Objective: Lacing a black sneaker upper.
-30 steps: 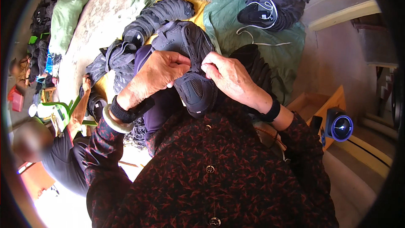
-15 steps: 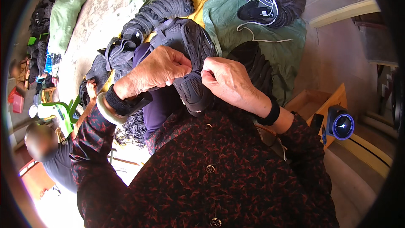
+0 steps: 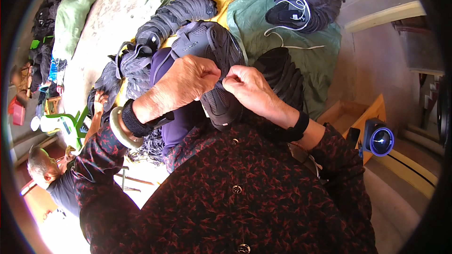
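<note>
A dark grey shoe (image 3: 222, 107) with a mesh upper rests on my lap, one end close to my shirt. Above its middle, my left hand (image 3: 200, 74) is closed with fingertips pinched together. Facing it from the other side, my right hand (image 3: 245, 82) is closed in a similar pinch. Only a small gap separates the two hands, and the fingers hide whatever thin thing they may hold. The part of the shoe under my fingers is partly covered.
Rows of dark shoes (image 3: 181, 14) curve ahead on the left. More shoes with a white lace (image 3: 301, 4) lie on a green cloth (image 3: 325, 80). At right are a wooden drawer (image 3: 372, 113) and a blue-rimmed round device (image 3: 380, 141). Another person (image 3: 66, 190) sits at left.
Both hands have shifted slightly; my left hand moved a little right and down, narrowing the gap between them. The person at left has turned the head.
</note>
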A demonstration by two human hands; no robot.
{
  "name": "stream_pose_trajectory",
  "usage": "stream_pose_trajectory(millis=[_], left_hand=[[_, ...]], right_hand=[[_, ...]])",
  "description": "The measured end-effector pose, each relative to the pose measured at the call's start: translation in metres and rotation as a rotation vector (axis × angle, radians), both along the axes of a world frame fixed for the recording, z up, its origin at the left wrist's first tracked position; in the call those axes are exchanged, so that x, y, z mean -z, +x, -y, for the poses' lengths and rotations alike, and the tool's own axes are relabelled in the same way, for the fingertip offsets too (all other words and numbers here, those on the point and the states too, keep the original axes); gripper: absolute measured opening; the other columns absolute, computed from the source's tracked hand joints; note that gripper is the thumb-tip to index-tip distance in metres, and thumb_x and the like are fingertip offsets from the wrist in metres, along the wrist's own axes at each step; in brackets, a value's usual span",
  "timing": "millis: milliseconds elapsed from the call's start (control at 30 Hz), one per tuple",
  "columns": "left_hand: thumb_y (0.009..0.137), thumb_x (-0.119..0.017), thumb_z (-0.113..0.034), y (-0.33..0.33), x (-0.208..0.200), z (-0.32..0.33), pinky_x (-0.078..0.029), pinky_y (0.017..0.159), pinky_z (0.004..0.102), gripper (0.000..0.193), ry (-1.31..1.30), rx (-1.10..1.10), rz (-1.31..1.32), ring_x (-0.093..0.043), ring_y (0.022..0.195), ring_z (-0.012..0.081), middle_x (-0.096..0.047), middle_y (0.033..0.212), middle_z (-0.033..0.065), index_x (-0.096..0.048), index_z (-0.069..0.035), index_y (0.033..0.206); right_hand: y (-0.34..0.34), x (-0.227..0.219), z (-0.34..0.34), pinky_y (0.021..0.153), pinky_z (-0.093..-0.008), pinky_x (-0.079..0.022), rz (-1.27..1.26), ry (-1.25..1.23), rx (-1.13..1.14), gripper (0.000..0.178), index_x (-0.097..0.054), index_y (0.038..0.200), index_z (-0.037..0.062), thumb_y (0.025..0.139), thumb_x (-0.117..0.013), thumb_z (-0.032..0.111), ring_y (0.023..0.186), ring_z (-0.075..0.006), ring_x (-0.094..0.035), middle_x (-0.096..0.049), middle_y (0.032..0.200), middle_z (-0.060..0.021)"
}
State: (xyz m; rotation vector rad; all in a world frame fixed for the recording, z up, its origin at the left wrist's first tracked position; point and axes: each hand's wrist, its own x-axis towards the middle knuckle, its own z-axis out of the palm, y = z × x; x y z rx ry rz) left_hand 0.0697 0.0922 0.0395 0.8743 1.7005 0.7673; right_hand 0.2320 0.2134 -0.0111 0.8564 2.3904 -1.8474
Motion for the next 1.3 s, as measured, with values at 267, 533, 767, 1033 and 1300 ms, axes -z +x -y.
stream_pose_trajectory(millis=[267,533,767,1033,1300], left_hand=[[0.091,-0.065,-0.009,-0.002,0.008,-0.006,-0.042,0.052,0.0248,0.011,0.008,-0.078,0.084,-0.052,0.059,0.0061,-0.058,0.069,-0.0017,-0.07,0.001,0.094],[0.091,-0.067,-0.006,-0.014,0.01,-0.017,-0.032,0.041,0.0229,0.008,-0.078,-0.006,0.116,-0.044,0.048,0.0031,-0.056,0.065,-0.004,-0.069,0.0,0.087],[0.094,-0.063,-0.006,-0.012,-0.002,-0.022,-0.033,0.041,0.0233,0.003,-0.134,0.083,0.109,-0.044,0.048,0.0024,-0.052,0.063,-0.0052,-0.065,-0.004,0.096],[0.089,-0.063,-0.011,-0.003,0.004,-0.012,-0.052,0.062,0.0508,0.012,0.243,0.41,-0.735,-0.067,0.077,0.0418,-0.064,0.074,0.0191,-0.055,-0.003,0.091],[0.087,-0.064,-0.005,-0.05,-0.019,0.008,-0.053,0.062,0.0417,0.012,0.289,0.181,-1.039,-0.067,0.069,0.0331,-0.064,0.074,0.0181,-0.061,-0.004,0.099]], right_hand=[[0.012,-0.005,-0.011,0.063,-0.0345,-0.051,-0.023,-0.197,-0.078,0.024,-0.066,0.092,-0.0027,0.097,-0.061,0.02,0.067,-0.014,-0.065,-0.063,0.07,-0.0104],[0.007,0.0,-0.007,0.071,-0.0423,-0.052,-0.043,0.063,-0.123,0.022,-0.064,0.091,-0.0001,0.096,-0.063,0.021,0.076,-0.0334,-0.069,-0.068,0.079,-0.0179],[0.005,0.01,0.001,0.076,-0.0458,-0.051,-0.216,0.208,-0.036,0.019,-0.061,0.089,0.0009,0.095,-0.062,0.019,0.085,-0.0395,-0.066,-0.067,0.086,-0.0192],[0.002,0.011,-0.007,0.072,-0.0519,-0.051,-0.096,0.315,-0.164,0.028,-0.057,0.094,-0.0025,0.099,-0.059,0.025,0.081,-0.0456,-0.066,-0.066,0.084,-0.0253],[0.002,0.003,-0.022,0.074,-0.0499,-0.048,-0.104,0.136,-0.279,0.029,-0.055,0.096,-0.0034,0.101,-0.057,0.025,0.085,-0.0452,-0.064,-0.064,0.084,-0.0258]])
